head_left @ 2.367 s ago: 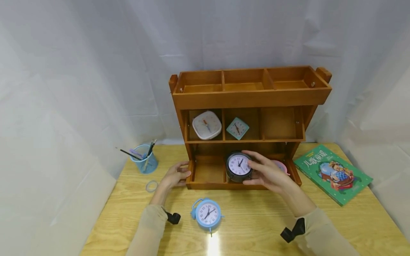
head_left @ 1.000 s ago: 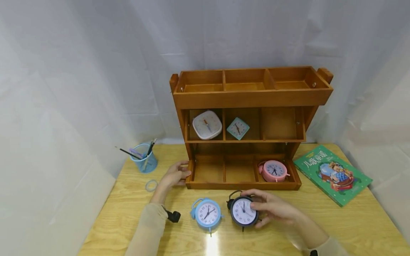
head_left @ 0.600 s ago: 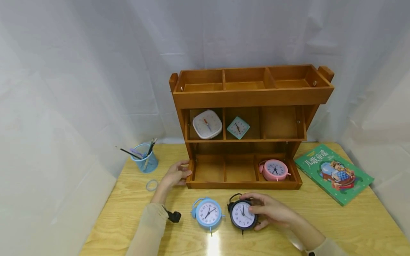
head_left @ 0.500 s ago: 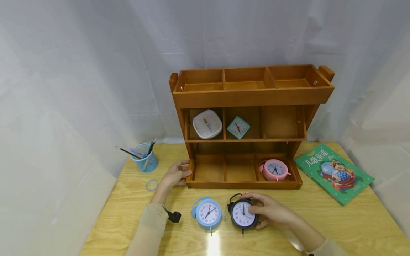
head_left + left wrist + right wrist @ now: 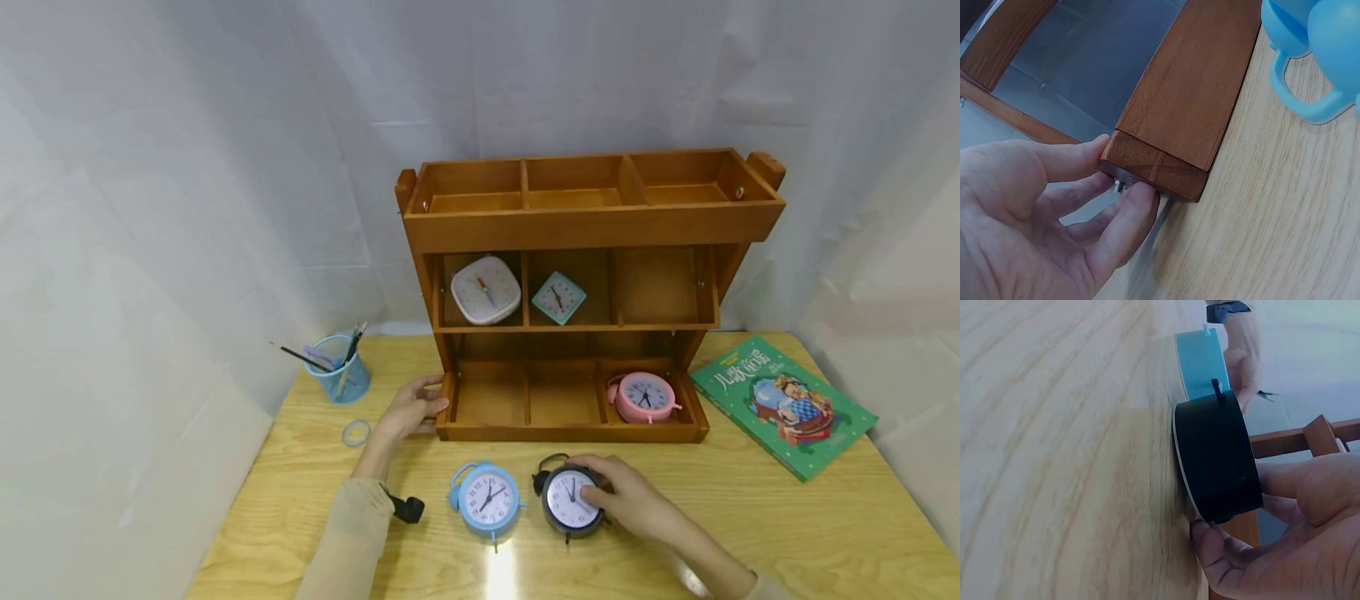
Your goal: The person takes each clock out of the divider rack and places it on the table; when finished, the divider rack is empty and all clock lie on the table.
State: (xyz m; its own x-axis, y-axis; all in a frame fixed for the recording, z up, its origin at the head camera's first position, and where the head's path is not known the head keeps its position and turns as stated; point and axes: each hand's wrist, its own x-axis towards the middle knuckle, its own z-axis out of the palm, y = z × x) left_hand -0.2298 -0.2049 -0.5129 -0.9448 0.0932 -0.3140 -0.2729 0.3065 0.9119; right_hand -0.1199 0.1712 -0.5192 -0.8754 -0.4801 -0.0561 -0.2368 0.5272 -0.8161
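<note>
My left hand (image 5: 411,408) grips the lower left corner of the brown wooden shelf (image 5: 570,434); in the left wrist view, its fingers pinch the end of the wood. On the table in front of the shelf, my right hand (image 5: 630,496) holds a black alarm clock (image 5: 566,502) by its right side, thumb over the white dial. The right wrist view has the black clock's side between thumb and fingers, close over the tabletop. Just left of it, a light blue alarm clock (image 5: 487,500) lies face up. A pink alarm clock (image 5: 646,397) sits in the bottom right compartment.
A white clock (image 5: 486,290) and a small mint square clock (image 5: 558,297) occupy the middle tier. Left on the table are a blue pen cup (image 5: 341,385) with brushes and a pale ring (image 5: 356,432). Right of the shelf lies a green book (image 5: 783,407).
The black alarm clock has come down from the shelf's bottom middle compartment onto the table, beside the blue one, in my right hand. The pink clock is now uncovered. My left hand has stayed put.
</note>
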